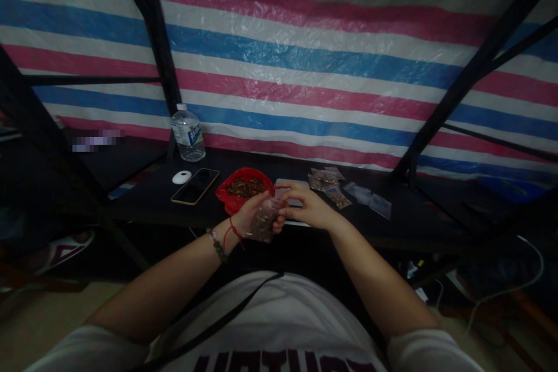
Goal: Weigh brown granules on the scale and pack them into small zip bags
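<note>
we are looking at a makeshift work corner, more a home packing spot than a shop. a striped pink, blue and white tarpaulin [331, 64] is hanging as the back wall behind a black metal frame [157, 40]. a dark table [143, 197] is holding a water bottle [188, 133], a phone [195, 186] and small clear bags [370, 200]. cables [514, 285] are trailing over the bare floor [39, 319].
</note>
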Tool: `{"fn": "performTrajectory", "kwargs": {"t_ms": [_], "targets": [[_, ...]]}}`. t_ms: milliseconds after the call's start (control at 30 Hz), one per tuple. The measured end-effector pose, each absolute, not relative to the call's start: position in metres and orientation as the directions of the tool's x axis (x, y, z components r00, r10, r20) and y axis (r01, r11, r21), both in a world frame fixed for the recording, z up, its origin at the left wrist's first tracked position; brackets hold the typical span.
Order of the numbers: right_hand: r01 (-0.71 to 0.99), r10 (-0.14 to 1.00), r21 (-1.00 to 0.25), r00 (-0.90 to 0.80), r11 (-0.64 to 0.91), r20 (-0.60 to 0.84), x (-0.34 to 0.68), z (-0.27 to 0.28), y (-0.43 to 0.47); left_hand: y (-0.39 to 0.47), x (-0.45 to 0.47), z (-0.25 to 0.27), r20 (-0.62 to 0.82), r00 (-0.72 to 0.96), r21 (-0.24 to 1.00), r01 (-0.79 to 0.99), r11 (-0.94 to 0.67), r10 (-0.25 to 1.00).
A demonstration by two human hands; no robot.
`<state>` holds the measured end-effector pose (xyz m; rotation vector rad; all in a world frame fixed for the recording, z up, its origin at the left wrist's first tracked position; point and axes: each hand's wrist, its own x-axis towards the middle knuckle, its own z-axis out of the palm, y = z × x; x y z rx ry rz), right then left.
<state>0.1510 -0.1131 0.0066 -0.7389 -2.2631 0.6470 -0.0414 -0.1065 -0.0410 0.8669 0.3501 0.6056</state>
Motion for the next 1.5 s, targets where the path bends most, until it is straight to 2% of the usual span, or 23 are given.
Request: {"fn": "performTrajectory", "kwargs": {"t_ms": [67, 133, 233, 300, 400, 500, 600, 667, 900, 1200, 1333, 1400, 1500], "targets": [[0.324, 0.652, -0.615, -0.622, 0.719, 0.434, 0.152, 0.008, -0.121, -0.108, -0.04, -0.043, -0.035, 0.799, 0.834, -0.308, 0.458, 0.601], [0.326, 0.681, -0.622, -0.537, 0.712, 0.498, 0.158, 0.009, -0.121, -0.109, -0.039, -0.044, 0.014, 0.802, 0.876, -0.297, 0.379, 0.597], [0.33, 0.708, -0.627, -0.37, 0.705, 0.601, 0.174, 0.011, -0.112, -0.107, -0.037, -0.045, 0.042, 0.734, 0.944, -0.252, 0.214, 0.677], [0.343, 0.72, -0.634, -0.337, 0.694, 0.606, 0.182, 0.013, -0.106, -0.103, -0.036, -0.046, 0.023, 0.663, 0.98, -0.164, 0.115, 0.748], [0.341, 0.772, -0.694, -0.317, 0.634, 0.55, 0.186, 0.012, -0.101, -0.098, -0.037, -0.046, 0.016, 0.6, 1.0, -0.018, -0.006, 0.8], [0.269, 0.882, -0.845, -0.238, 0.462, 0.406, 0.182, 0.005, -0.098, -0.096, -0.036, -0.047, 0.06, 0.594, 0.99, 0.069, -0.125, 0.802], [0.193, 0.951, -0.945, -0.215, 0.265, 0.222, 0.179, 0.001, -0.095, -0.095, -0.033, -0.049, 0.117, 0.586, 0.991, -0.02, -0.13, 0.802], [0.191, 0.956, -0.954, -0.227, 0.23, 0.185, 0.179, 0.0, -0.095, -0.095, -0.03, -0.049, 0.154, 0.555, 0.988, -0.095, -0.122, 0.817], [0.218, 0.933, -0.923, -0.245, 0.317, 0.262, 0.173, 0.001, -0.099, -0.103, -0.028, -0.045, 0.153, 0.566, 0.985, -0.157, -0.076, 0.81], [0.213, 0.914, -0.908, -0.272, 0.361, 0.3, 0.165, -0.001, -0.104, -0.109, -0.026, -0.038, 0.181, 0.53, 0.982, -0.136, -0.128, 0.828], [0.248, 0.918, -0.886, -0.157, 0.393, 0.363, 0.164, -0.002, -0.102, -0.107, -0.026, -0.037, 0.192, 0.486, 0.981, -0.117, -0.155, 0.853], [0.253, 0.913, -0.877, -0.109, 0.409, 0.394, 0.164, -0.002, -0.101, -0.105, -0.027, -0.038, 0.222, 0.41, 0.974, -0.134, -0.183, 0.885], [0.265, 0.894, -0.854, -0.135, 0.448, 0.427, 0.163, -0.003, -0.1, -0.098, -0.029, -0.039, 0.309, 0.207, 0.945, -0.172, -0.277, 0.928]]}}
